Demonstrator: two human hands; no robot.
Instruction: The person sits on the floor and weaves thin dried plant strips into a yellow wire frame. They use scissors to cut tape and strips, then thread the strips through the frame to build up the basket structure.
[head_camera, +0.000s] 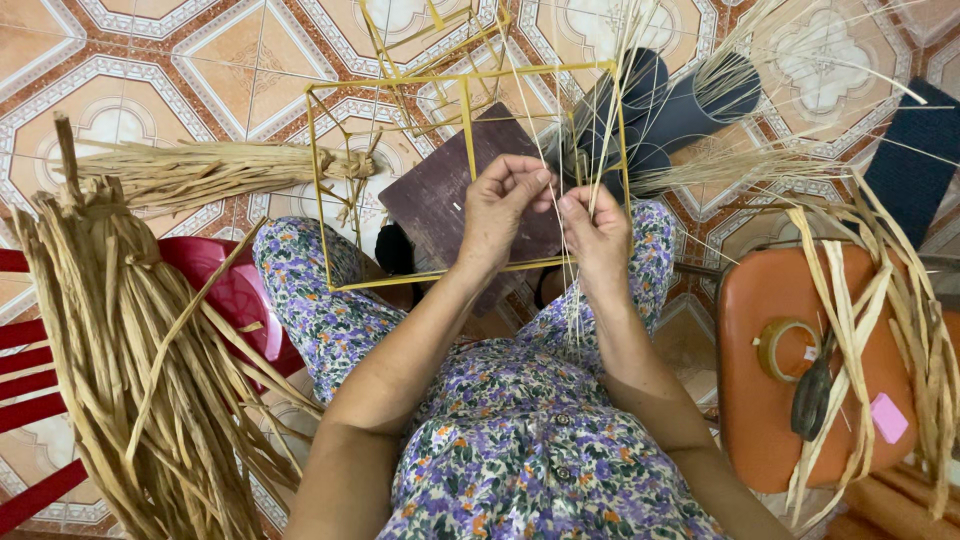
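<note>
Straw strands (578, 150) pinched at a yellow wire frame (466, 110) on my lap.
My left hand (497, 205) and right hand (597, 232) both grip them, fingertips pressed together.

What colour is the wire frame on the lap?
Yellow; the wire frame shows best in the head view.

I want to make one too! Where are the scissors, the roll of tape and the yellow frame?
scissors (812, 392), head view, on the dark handles.
roll of tape (786, 348), head view, on its ring.
yellow frame (318, 190), head view, on its left upright bar.
</note>
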